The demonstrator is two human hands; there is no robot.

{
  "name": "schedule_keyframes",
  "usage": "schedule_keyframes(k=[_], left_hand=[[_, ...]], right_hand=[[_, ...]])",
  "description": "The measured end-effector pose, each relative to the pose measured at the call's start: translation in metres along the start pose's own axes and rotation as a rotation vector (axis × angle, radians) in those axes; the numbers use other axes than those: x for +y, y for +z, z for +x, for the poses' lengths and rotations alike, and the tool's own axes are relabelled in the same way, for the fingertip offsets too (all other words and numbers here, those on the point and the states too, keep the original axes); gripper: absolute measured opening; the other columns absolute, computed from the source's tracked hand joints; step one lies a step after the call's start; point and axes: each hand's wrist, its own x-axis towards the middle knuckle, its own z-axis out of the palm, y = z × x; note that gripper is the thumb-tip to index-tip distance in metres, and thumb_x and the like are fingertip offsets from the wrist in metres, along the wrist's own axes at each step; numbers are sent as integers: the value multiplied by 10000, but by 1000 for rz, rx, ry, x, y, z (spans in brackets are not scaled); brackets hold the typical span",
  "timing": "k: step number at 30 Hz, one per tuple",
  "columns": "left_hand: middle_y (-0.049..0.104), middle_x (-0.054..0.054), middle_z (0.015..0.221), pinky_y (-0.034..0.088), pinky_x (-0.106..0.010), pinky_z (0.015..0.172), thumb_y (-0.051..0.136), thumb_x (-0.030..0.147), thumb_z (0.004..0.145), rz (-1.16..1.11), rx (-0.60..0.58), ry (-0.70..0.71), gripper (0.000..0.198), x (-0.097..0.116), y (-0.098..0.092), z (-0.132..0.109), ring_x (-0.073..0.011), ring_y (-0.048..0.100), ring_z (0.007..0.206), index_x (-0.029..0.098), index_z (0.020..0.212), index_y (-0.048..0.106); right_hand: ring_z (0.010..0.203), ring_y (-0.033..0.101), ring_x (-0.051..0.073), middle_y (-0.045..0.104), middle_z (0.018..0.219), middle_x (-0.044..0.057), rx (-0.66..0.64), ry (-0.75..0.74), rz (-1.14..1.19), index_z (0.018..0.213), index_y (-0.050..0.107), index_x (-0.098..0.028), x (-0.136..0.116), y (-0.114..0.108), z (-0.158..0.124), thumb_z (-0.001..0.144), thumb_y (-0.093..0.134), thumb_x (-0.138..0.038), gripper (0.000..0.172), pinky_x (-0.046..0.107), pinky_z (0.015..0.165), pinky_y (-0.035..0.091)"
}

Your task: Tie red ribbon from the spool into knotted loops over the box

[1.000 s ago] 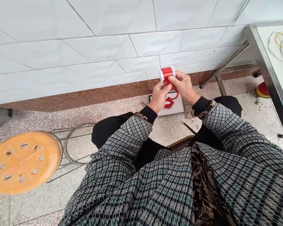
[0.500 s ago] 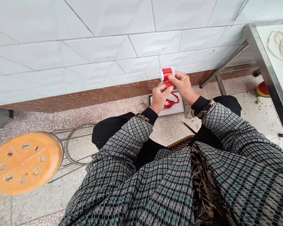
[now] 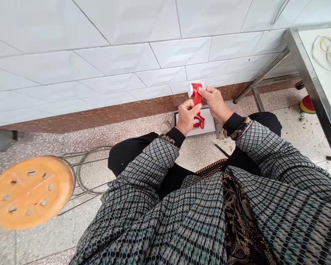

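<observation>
In front of me, near the wall, my right hand [image 3: 213, 98] grips a white spool [image 3: 191, 90] wound with red ribbon. A flat stretch of red ribbon [image 3: 198, 98] runs down from it to my left hand [image 3: 188, 115], whose thumb and fingers pinch it. Below my hands, a loose loop of the same ribbon hangs over a white tray [image 3: 208, 127] with a dark rim, which lies on the floor between my feet. My right fingers partly hide the spool.
An orange round stool [image 3: 33, 191] with metal legs stands at the left. On the right is a metal-framed table [image 3: 309, 55] with coiled cables [image 3: 329, 55]. A red and yellow object [image 3: 307, 105] lies on the floor below it. A tiled wall [image 3: 143, 59] rises ahead.
The spool has turned and sunk slightly in my right hand. My left hand has moved down a little, so more flat ribbon shows between the hands. The hanging loop has shifted and narrowed.
</observation>
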Motion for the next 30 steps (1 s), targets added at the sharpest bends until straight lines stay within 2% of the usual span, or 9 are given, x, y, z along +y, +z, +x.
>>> schedule_keyframes(k=[4,7,9,14,20,25,27,30], left_hand=[[476,73,585,382,-222,563,809,247,738,-91,3,-103,401,1,3,-1,-65,444,543,206,644,421],[583,61,691,412,-214,575,828,255,735,-109,-14,-199,236,2,4,-2,-56,479,569,206,810,610],[648,31,749,418,-215,569,839,297,748,-92,-43,-236,231,1,3,-3,-59,505,584,192,897,699],[641,1,669,386,-224,518,832,423,801,-31,-117,-295,261,-7,-2,-5,-71,496,543,171,809,766],[687,-14,713,487,-245,630,819,450,823,61,-147,-214,280,-7,-3,-9,-108,582,652,173,806,784],[642,-9,627,512,-285,653,761,539,867,123,-209,-237,370,-7,-7,-13,-128,579,606,171,853,792],[669,-24,680,536,-312,708,744,543,877,219,-198,-202,369,-7,-11,-11,-158,622,684,179,856,802],[719,-33,825,540,-377,897,769,465,858,410,-203,-64,258,-6,-20,-5,-206,648,893,213,837,820]], right_hand=[[826,625,142,652,758,-7,42,2,-18,744,616,-214,-3,-2,2,861,800,-537,390,276,761,495],[818,623,136,651,762,-7,54,-12,7,755,618,-214,-4,-5,5,882,779,-541,386,274,768,499],[812,625,133,653,771,-6,59,-24,21,764,622,-215,-4,-8,8,890,770,-549,386,270,767,502],[821,637,133,678,815,-1,53,-53,47,798,651,-219,-2,-12,13,893,763,-571,381,271,782,515],[830,650,132,696,828,-1,76,-48,72,804,660,-218,-3,-16,16,899,765,-561,371,268,788,524],[831,652,140,702,814,-2,98,9,77,818,662,-223,-9,-20,16,876,787,-570,374,271,779,529],[812,642,137,700,809,-4,97,56,76,835,673,-221,-12,-22,14,862,799,-571,374,271,775,526],[804,639,142,692,801,-3,82,140,74,887,701,-219,-16,-25,12,872,787,-548,340,279,764,519]])
